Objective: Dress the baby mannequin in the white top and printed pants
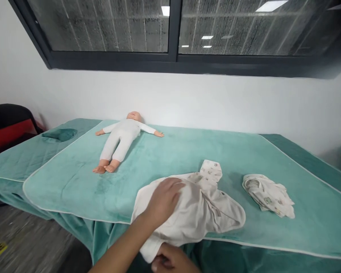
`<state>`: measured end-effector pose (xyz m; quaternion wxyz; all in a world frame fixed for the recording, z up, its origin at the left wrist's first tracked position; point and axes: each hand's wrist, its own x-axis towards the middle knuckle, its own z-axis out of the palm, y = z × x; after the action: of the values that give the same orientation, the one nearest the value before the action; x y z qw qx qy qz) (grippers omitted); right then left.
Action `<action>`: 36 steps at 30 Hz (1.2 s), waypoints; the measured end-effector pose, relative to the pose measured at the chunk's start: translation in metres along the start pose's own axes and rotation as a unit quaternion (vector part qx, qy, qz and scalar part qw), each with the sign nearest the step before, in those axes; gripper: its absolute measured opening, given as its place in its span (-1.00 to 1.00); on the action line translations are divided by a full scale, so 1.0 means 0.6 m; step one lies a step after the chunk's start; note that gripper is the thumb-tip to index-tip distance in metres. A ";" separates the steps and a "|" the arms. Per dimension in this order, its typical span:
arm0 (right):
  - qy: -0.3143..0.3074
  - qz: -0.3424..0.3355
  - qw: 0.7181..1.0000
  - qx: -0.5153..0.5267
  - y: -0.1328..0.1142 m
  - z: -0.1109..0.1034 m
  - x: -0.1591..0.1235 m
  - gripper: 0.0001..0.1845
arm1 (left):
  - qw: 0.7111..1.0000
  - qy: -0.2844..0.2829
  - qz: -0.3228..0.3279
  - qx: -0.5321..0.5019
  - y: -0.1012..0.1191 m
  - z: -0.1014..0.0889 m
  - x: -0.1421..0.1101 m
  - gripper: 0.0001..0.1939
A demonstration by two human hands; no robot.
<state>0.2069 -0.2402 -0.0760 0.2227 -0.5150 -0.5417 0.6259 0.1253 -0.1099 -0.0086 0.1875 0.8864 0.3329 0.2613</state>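
My left hand (162,200) lies on a cream baby garment (204,212) spread at the near edge of a teal blanket (170,159), fingers stretched over the cloth. My right hand (170,259) is at the bottom edge, its fingers closed on the garment's lower hem. A sleeve or flap with a small print (211,170) sticks up behind the garment. A second folded printed garment (268,194) lies to the right. A baby doll (119,141) in white clothes lies on its back at the far left of the blanket, arms spread.
The blanket covers a bed with a darker teal sheet (14,159). A small teal pillow (59,134) lies at the far left. A black and red seat (5,127) stands left of the bed. A white wall and dark window are behind.
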 end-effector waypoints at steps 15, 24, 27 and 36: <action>0.239 -0.161 0.807 -0.515 -0.170 -0.292 0.082 -0.73 | 0.982 0.120 -0.130 -0.065 0.002 -0.108 0.031 -0.90; 0.370 -0.189 0.725 -0.549 -0.274 -0.380 -0.021 -0.73 | 0.961 0.053 -0.133 0.236 0.038 -0.230 0.054 -0.75; 0.410 -0.168 0.719 -0.535 -0.253 -0.407 -0.042 -0.72 | 0.916 0.101 -0.186 0.340 0.032 -0.239 0.056 -0.71; 0.488 -0.155 0.815 -0.273 -0.261 -0.433 -0.090 -0.75 | 0.941 0.237 -0.174 0.170 0.024 -0.256 0.084 -0.76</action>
<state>0.4136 -0.1195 0.1180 0.4023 -0.7016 -0.5832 0.0762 0.0745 -0.0613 0.1375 -0.0074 0.7461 0.5557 0.3667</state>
